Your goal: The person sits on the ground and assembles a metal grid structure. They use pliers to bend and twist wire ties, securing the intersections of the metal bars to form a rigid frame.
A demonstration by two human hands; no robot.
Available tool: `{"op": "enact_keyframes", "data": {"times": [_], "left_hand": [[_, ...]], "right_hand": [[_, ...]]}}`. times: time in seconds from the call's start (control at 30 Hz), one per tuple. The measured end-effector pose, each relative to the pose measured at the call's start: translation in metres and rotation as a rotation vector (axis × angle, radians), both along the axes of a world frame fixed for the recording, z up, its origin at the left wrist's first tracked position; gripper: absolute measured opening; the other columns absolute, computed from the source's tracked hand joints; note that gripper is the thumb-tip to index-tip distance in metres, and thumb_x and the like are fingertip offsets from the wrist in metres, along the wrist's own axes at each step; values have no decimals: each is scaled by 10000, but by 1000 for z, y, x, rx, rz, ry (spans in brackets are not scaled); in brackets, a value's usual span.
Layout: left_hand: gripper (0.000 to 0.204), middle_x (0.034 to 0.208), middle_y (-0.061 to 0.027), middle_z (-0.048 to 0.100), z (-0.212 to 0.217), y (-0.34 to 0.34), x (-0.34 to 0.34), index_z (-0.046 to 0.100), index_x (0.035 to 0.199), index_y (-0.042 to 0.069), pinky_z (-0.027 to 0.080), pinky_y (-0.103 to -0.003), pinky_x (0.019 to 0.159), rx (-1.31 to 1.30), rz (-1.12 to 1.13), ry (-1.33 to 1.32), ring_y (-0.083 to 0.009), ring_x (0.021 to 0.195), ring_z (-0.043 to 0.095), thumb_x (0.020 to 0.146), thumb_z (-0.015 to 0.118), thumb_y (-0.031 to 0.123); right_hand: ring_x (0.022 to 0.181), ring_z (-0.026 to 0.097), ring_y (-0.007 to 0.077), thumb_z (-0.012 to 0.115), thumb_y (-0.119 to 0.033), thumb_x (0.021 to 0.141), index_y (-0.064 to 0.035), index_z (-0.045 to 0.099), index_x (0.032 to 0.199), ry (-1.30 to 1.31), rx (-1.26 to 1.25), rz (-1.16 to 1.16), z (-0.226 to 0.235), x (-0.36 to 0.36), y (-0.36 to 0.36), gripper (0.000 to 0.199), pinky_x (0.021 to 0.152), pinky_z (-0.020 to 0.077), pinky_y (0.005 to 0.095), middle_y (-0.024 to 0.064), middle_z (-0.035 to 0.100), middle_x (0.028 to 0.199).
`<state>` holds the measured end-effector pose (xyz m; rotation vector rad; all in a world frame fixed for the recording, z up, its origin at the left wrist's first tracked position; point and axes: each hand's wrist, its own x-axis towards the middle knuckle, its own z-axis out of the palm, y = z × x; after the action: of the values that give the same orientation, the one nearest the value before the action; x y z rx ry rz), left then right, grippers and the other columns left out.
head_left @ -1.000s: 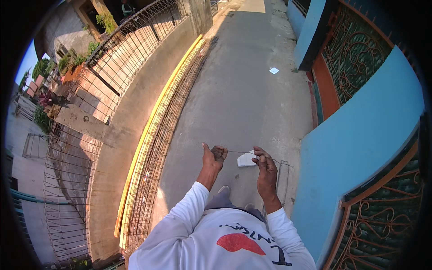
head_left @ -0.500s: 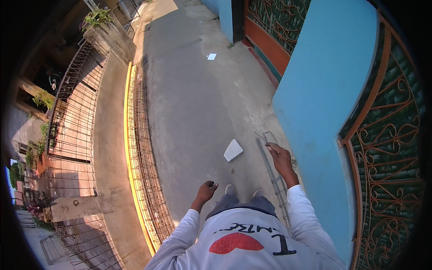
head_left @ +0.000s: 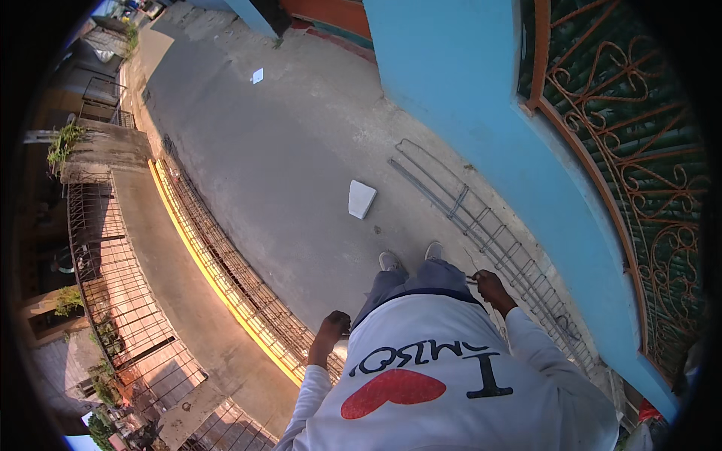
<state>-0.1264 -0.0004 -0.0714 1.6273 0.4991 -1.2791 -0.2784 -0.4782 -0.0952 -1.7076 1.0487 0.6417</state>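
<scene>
My right hand [head_left: 494, 292] is closed around a thin bent metal wire [head_left: 471, 258], beside my right hip; a short dark end pokes out at the fingers. Curled in at my left hip is my left hand [head_left: 333, 326], and whatever its fingers hold, if anything, is hidden. A long grey steel-bar cage [head_left: 481, 224] lies on the ground ahead and to the right, between my feet and the blue wall, apart from both hands. On the pavement in front of my feet rests a white angular slab [head_left: 362, 199].
Along the left run more steel-bar cages [head_left: 218, 244] beside a yellow bar [head_left: 197, 270], with a low concrete ledge and a metal grid fence [head_left: 120, 278] beyond. A blue wall [head_left: 451, 83] and an ornate iron gate [head_left: 624, 150] border the right. A small white piece [head_left: 258, 76] lies farther up the lane [head_left: 226, 128].
My view and body have turned right, bringing more of the grey cage into sight. My right hand, with the wire, has drawn back from over the cage to beside my hip.
</scene>
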Motion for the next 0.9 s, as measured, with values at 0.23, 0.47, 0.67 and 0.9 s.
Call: {"op": "enact_keyframes", "data": {"times": [0.23, 0.47, 0.67, 0.9], "left_hand": [[323, 1060, -122, 650, 80, -30, -19, 623, 1204, 43, 564, -370, 821, -64, -919, -620, -237, 986, 657, 912, 592, 177], [374, 1170, -114, 628, 104, -43, -37, 574, 1279, 41, 539, -368, 886, -66, -662, -149, -229, 1060, 635, 963, 542, 239], [421, 1264, -107, 609, 92, -69, -55, 531, 1342, 40, 518, -366, 942, -77, -263, 202, -222, 1123, 616, 1007, 499, 293], [479, 1373, -98, 587, 94, -61, -73, 482, 1416, 38, 493, -364, 1007, -222, 201, 382, -214, 1197, 594, 1058, 448, 355]], "right_hand": [[958, 657, 318, 485, -190, 970, 0, 669, 1089, -265, -186, 296, 7, -110, 10, 290, 850, 512, 400, 194, 666, 1040], [1013, 657, 328, 629, -116, 859, -15, 663, 1128, -125, -130, 116, 51, -138, 2, 290, 876, 537, 382, 175, 653, 1091], [1025, 654, 292, 696, -117, 824, -29, 646, 1164, -52, 173, -163, 93, -148, -29, 354, 877, 538, 361, 151, 627, 1151], [1006, 635, 282, 618, -230, 922, -42, 640, 1135, -243, 19, 98, 103, -137, -29, 285, 881, 515, 368, 178, 656, 1076]]}}
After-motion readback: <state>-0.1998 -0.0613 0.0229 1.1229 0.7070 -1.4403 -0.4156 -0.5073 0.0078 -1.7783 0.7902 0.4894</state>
